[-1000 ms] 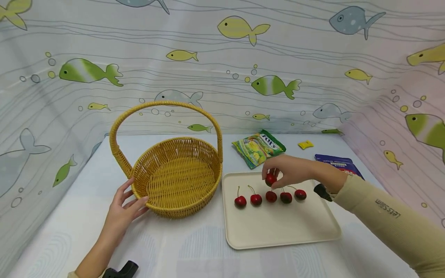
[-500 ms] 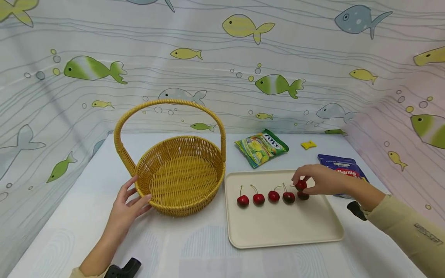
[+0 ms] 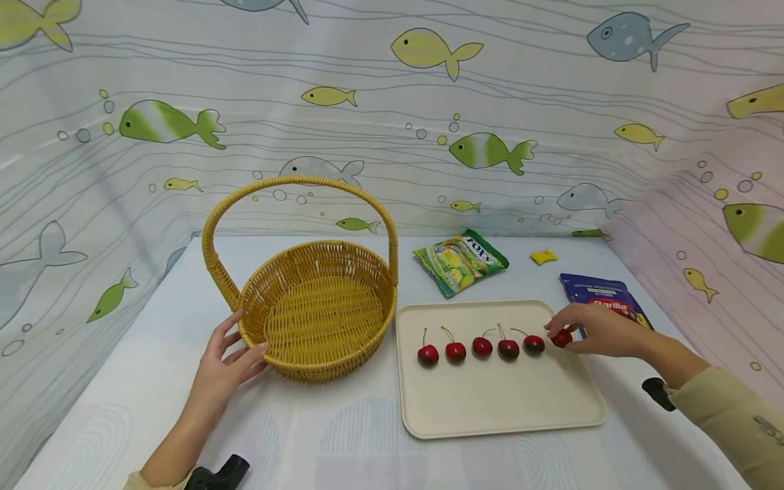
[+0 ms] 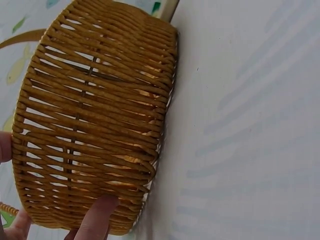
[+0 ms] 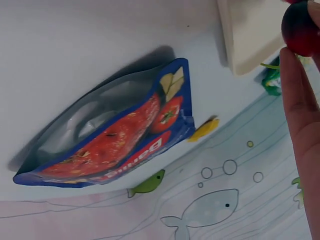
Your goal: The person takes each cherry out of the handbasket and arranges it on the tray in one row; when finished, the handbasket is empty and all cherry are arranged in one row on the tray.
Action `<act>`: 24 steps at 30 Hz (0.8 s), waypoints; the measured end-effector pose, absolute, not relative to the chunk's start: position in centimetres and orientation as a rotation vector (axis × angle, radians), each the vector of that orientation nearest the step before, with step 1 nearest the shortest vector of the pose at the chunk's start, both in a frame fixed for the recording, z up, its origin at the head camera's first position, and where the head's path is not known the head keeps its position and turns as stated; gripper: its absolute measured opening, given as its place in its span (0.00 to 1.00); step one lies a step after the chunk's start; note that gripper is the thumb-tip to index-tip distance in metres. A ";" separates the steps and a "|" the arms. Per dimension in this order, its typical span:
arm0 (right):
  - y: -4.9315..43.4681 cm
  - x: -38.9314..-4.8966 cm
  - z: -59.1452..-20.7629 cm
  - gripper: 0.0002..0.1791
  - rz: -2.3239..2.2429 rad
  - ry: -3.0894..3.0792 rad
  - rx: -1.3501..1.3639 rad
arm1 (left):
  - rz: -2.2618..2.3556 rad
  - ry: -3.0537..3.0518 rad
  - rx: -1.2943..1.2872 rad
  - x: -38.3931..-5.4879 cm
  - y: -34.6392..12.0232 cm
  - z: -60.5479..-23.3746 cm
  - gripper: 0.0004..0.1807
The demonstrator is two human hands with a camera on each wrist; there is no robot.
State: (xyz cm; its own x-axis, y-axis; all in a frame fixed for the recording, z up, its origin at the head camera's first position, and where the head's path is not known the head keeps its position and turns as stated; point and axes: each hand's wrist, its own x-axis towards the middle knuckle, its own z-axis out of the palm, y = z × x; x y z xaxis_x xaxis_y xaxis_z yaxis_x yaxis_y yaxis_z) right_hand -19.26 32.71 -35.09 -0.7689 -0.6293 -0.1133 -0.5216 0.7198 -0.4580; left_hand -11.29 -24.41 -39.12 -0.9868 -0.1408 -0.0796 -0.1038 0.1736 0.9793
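My right hand (image 3: 603,331) pinches a dark red cherry (image 3: 561,337) between thumb and fingers at the tray's right side. In the right wrist view this cherry (image 5: 301,30) shows at the upper right corner, above a straight finger. Several cherries with stems lie in a row across the beige tray (image 3: 490,408); the nearest to my hand is a dark cherry (image 3: 533,344). My left hand (image 3: 219,364) touches the near left side of the wicker basket (image 3: 318,371), its fingers spread. One fingertip (image 4: 102,207) rests on the woven outer wall in the left wrist view.
The basket's tall handle (image 3: 300,181) arches over it. Behind the tray lie a green Fox's candy bag (image 3: 462,262) and a small yellow wrapped piece (image 3: 543,256). An open-topped blue Barilla pouch (image 5: 120,135) lies right of the tray. A fish-print backdrop (image 3: 367,150) stands behind.
My right hand has carried the cherry rightward and lowered it to the right end of the row. My left hand has stayed at the basket. The view has shifted slightly.
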 end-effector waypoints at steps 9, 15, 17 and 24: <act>33.9 -19.6 -37.1 0.22 -0.700 2.591 -0.929 | -1.934 -2.391 0.163 -12.2 -25.8 -41.7 0.42; 34.0 -19.4 -37.9 0.29 -0.674 2.617 -0.953 | -1.929 -2.381 0.167 -12.1 -25.7 -41.8 0.42; 33.8 -19.3 -37.9 0.30 -0.666 2.632 -0.953 | -1.935 -2.390 0.186 -11.8 -25.3 -40.7 0.43; 33.5 -19.3 -38.0 0.31 -0.654 2.657 -0.919 | -1.951 -2.401 0.211 -11.4 -24.5 -39.1 0.43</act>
State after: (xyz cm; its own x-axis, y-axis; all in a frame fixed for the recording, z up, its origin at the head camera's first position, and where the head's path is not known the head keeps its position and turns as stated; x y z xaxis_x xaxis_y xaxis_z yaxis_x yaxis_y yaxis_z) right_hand -19.27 33.48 -37.99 -0.7680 -0.6340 -0.0907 -0.5195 0.6996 -0.4907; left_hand -11.39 -24.54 -39.07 -0.9899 -0.1308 -0.0538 -0.0795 0.1997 0.9766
